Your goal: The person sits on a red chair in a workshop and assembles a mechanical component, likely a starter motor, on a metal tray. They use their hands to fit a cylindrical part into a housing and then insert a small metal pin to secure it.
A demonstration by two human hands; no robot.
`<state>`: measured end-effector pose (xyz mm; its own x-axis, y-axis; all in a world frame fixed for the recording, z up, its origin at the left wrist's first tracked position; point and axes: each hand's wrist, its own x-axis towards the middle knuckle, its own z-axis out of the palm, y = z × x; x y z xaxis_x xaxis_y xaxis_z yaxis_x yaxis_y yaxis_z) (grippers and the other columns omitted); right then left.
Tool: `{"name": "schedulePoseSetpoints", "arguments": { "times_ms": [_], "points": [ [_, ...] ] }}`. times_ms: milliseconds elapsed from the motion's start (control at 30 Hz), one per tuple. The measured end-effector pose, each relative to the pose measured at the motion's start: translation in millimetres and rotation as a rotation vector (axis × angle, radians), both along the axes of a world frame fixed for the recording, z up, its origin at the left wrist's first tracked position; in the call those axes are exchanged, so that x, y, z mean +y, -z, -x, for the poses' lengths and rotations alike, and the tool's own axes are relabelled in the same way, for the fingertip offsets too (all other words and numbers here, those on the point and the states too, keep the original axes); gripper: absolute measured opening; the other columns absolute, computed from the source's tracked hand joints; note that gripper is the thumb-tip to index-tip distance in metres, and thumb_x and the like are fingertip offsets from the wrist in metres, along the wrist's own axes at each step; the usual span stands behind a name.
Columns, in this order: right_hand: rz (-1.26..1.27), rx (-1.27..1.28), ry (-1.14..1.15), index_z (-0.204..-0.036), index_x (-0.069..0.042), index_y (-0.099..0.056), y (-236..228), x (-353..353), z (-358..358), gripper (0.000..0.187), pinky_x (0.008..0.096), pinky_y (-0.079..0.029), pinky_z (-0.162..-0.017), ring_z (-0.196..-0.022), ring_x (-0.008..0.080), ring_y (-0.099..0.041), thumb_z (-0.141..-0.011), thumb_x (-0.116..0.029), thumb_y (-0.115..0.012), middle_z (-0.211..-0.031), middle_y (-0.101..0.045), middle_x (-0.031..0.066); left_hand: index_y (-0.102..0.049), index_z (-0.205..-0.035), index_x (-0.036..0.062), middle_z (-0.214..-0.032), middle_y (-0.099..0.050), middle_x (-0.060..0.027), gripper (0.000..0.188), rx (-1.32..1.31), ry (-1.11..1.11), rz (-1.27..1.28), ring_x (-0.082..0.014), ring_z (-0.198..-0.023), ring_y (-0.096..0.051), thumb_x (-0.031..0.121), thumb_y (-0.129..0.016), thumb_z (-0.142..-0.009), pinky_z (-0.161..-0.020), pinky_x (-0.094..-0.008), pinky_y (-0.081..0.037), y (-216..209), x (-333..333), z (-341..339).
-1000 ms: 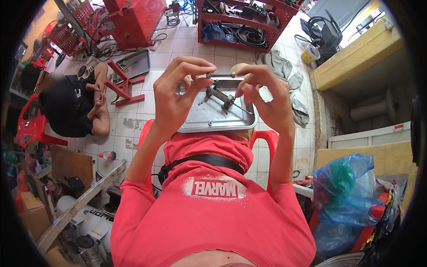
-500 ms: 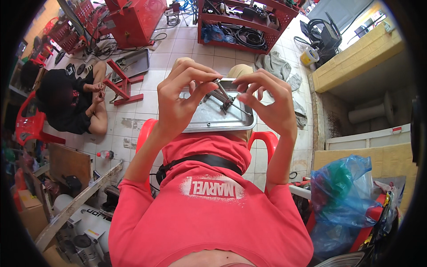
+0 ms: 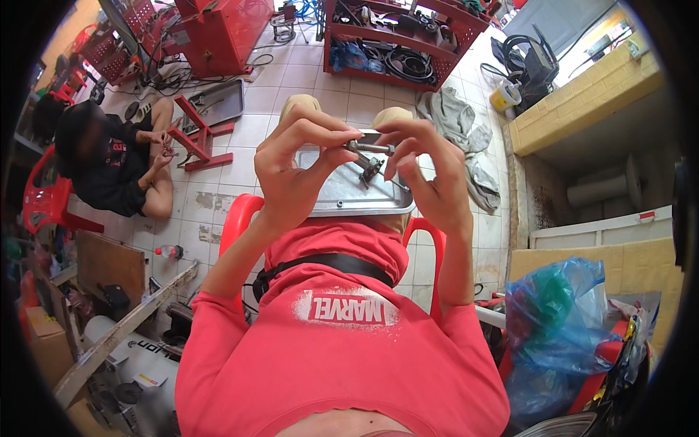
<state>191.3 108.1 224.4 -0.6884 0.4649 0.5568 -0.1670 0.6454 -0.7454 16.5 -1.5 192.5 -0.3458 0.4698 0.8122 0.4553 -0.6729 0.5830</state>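
Note:
A metal bolt [image 3: 375, 148] lies almost level above my lap, its thicker, nut-like end to the left. My left hand [image 3: 291, 156] pinches that end between thumb and fingertips. At the other end, the curled fingers of my right hand [image 3: 435, 164] close around the shank's tip; their exact contact is partly hidden. Below both hands a shallow metal tray [image 3: 328, 210] rests on my thighs. In it is a dark metal assembly [image 3: 370, 172] with a rod, partly covered by my hands. A small nut-like piece [image 3: 340, 205] sits near the tray's close edge.
I sit on a red plastic chair [image 3: 240, 218]. Another person [image 3: 120, 160] sits at the left beside a red metal stand [image 3: 200, 138]. A red tool shelf [image 3: 400, 44] stands ahead, grey cloths [image 3: 455, 116] lie on the floor, and a blue plastic bag [image 3: 557, 313] is at right.
The bolt has swung from a steep slant to nearly level. My right hand has moved left, bringing its fingers to the bolt's free end. My left hand keeps its pinch.

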Motion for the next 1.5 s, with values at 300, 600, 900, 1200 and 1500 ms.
{"name": "schedulePoseSetpoints", "arguments": {
  "times_ms": [300, 600, 900, 1200, 1500],
  "points": [
    [-0.192, 0.209, 0.076, -0.101, -0.002, -0.072, -7.1, 2.1, -0.8, 0.025, 0.0236, -0.047, -0.054, -0.066, 0.0111, -0.069, -0.080, 0.006, -0.082, -0.090, -0.071, 0.0072, -0.073, -0.099, -0.0004, -0.098, -0.074, -0.0093, 0.021, -0.020, 0.113, 0.099, -0.0139, -0.086, -0.069, -0.007, -0.082, -0.081, -0.071, -0.0260, -0.054, 4.1, -0.6, -4.3],
    [-0.054, 0.132, 0.145, -0.098, -0.005, -0.071, 9.4, 13.1, 14.3, 0.020, 0.0259, -0.047, -0.057, -0.064, 0.0102, -0.067, -0.083, 0.006, -0.080, -0.089, -0.071, 0.0045, -0.069, -0.107, 0.0014, -0.099, -0.074, -0.0067, 0.018, -0.386, 0.161, 0.420, -0.0086, -0.075, -0.065, 0.004, -0.079, -0.092, -0.061, -0.0227, -0.050, -2.4, 1.8, -1.4],
    [-0.079, 0.101, 0.118, -0.099, -0.005, -0.071, 18.9, 17.5, 21.6, 0.021, 0.0275, -0.049, -0.062, -0.065, 0.0114, -0.067, -0.083, 0.007, -0.078, -0.097, -0.073, 0.0053, -0.066, -0.104, 0.0008, -0.099, -0.058, -0.0029, 0.015, -0.450, 0.278, 0.456, -0.0077, -0.084, -0.061, 0.004, -0.077, -0.094, -0.059, -0.0239, -0.051, -1.3, 6.1, 12.3],
    [-0.170, 0.104, 0.088, -0.099, -0.003, -0.073, 16.6, 16.8, 19.0, 0.020, 0.0265, -0.050, -0.061, -0.066, 0.0124, -0.067, -0.083, 0.007, -0.077, -0.097, -0.073, 0.0065, -0.063, -0.110, 0.0030, -0.107, -0.067, -0.0044, 0.017, 0.232, -0.108, 0.314, -0.0092, -0.087, -0.061, -0.001, -0.071, -0.095, -0.065, -0.0237, -0.050, -2.1, 2.5, 16.9],
    [-0.149, 0.167, 0.083, -0.102, -0.002, -0.072, 17.5, 18.1, 16.3, 0.019, 0.0256, -0.051, -0.060, -0.069, 0.0129, -0.068, -0.086, 0.007, -0.074, -0.099, -0.073, 0.0083, -0.065, -0.104, 0.0025, -0.094, -0.068, -0.0038, 0.020, 0.024, 0.102, 0.583, -0.0085, -0.079, -0.060, 0.023, -0.065, -0.105, -0.063, -0.0236, -0.047, -6.8, -5.5, 17.8]
  ]
}}
